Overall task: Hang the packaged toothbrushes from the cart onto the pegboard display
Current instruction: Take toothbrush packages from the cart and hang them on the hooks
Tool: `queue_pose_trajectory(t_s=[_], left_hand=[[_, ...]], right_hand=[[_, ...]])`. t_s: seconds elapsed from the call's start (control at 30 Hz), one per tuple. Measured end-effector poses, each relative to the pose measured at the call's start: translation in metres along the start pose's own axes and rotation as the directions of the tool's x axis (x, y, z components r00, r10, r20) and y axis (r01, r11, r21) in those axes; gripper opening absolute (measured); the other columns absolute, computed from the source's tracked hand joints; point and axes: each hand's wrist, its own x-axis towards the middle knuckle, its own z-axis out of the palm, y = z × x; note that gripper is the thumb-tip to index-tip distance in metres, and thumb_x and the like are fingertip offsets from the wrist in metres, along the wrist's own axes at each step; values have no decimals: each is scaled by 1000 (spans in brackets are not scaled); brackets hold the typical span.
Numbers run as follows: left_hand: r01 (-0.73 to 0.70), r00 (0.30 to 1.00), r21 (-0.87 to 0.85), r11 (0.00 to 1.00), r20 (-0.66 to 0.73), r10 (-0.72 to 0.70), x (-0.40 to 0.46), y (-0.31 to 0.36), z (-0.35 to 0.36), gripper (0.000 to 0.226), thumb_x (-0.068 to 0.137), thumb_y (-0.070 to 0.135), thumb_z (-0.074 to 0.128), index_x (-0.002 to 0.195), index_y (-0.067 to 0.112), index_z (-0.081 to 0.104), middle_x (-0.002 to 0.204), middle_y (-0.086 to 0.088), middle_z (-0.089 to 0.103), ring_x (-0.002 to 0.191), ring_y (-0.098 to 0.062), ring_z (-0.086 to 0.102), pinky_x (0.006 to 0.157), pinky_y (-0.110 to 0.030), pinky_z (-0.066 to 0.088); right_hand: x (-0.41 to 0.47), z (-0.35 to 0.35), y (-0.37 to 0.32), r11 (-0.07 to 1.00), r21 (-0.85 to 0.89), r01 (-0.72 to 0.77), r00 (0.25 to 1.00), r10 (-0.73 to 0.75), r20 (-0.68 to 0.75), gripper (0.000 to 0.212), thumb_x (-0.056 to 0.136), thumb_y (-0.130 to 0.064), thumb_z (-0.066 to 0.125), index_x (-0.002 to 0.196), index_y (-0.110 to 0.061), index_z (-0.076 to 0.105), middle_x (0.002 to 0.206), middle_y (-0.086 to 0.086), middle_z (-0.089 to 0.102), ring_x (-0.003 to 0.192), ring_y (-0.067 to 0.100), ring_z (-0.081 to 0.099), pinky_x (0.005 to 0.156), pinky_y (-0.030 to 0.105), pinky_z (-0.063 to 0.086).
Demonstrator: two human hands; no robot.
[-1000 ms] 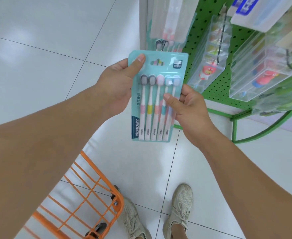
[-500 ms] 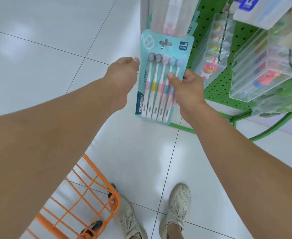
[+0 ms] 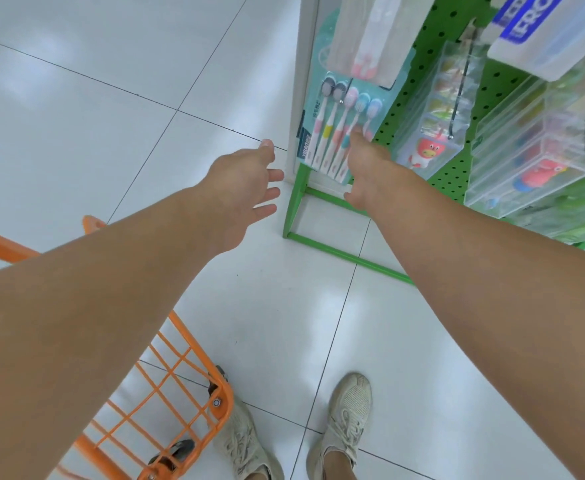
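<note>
A teal pack of several toothbrushes [image 3: 329,133] hangs low on the left end of the green pegboard [image 3: 419,81], its top tucked under another clear toothbrush pack [image 3: 363,36]. My right hand [image 3: 370,171] is at the pack's lower right corner, thumb lying on its front; the fingers are hidden behind it. My left hand [image 3: 242,185] hovers apart from the pack on its left, fingers spread and holding nothing. The orange wire cart [image 3: 194,358] stands at the lower left; its contents are out of view.
Clear boxes with toy figures [image 3: 429,126] hang on hooks to the right of the pack, with more boxes [image 3: 540,168] further right. The display's green floor frame [image 3: 336,251] juts out over the white tiles. My shoes [image 3: 346,420] stand beside the cart's corner.
The pack went from held in both hands in front of me up onto the pegboard hook. My left hand let go and drew back; my right hand stayed at the pack's lower edge.
</note>
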Motion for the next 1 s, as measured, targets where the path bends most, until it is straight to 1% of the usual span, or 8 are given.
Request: queue_pose_trajectory(t_s=[0.17,0.33,0.5,0.67,0.77,0.83,0.93,1.0], left_hand=[[62,997,28,998,-38,-61,-5,0,-21,27,103,37,51,117,17,63,113,0,69,105,-20,67,95,-36,55],[90,996,-58,994,31,-88,-55,26,-52,22,102,35,55,108,16,64,114,-4,70,104,-21,69,94,-35,55],[-44,997,-291,956,-74,23,-158,47,-133,22,101,36,57,107,18,68,104,-1,74,97,-17,72,91,-30,55],[-215,932,-504,837,-363,21,-288,26,-240,16,103,22,51,101,15,66,87,-1,72,80,-16,70,77,-28,55],[-224,807,-324,919,-590,-11,-342,-20,-296,6,98,24,62,95,21,66,84,3,72,81,-15,69,76,-33,55],[-9,728,20,1000,-685,21,-358,-63,-321,21,90,28,73,107,22,64,101,0,70,94,-19,67,87,-40,55],[328,781,349,878,-622,-45,-357,-117,-337,80,80,41,80,146,18,41,143,-9,48,126,-29,51,106,-40,43],[356,796,297,886,-593,-121,-345,-139,-339,104,66,59,83,149,22,33,145,-11,44,126,-32,51,104,-48,46]], right_hand=[[-15,-5,11,979,170,-110,990,92,112,64,102,-49,52,153,-16,34,154,13,39,135,33,45,110,47,45],[-129,-2,31,953,270,-141,943,46,329,36,102,-35,56,123,-6,62,114,12,70,100,26,70,92,35,58],[-275,21,24,999,43,24,942,-37,335,13,96,-19,61,99,-12,72,86,5,75,81,19,72,77,29,59],[-405,73,11,908,-125,400,752,-247,611,11,94,-16,63,87,-20,71,78,2,73,77,16,69,72,30,55],[-452,116,34,652,-190,734,442,-246,863,9,87,-24,73,95,-22,69,86,-1,71,78,13,66,76,29,53],[-456,141,63,273,-253,928,288,-96,953,36,84,-26,78,117,-19,64,110,1,67,98,14,62,84,26,47],[-436,167,98,-330,-316,890,364,96,926,80,84,-16,77,150,-17,33,151,12,38,138,33,38,100,42,44],[-417,179,110,-452,-398,798,506,144,851,97,84,-11,77,157,-20,14,165,14,10,150,42,14,107,52,41]])
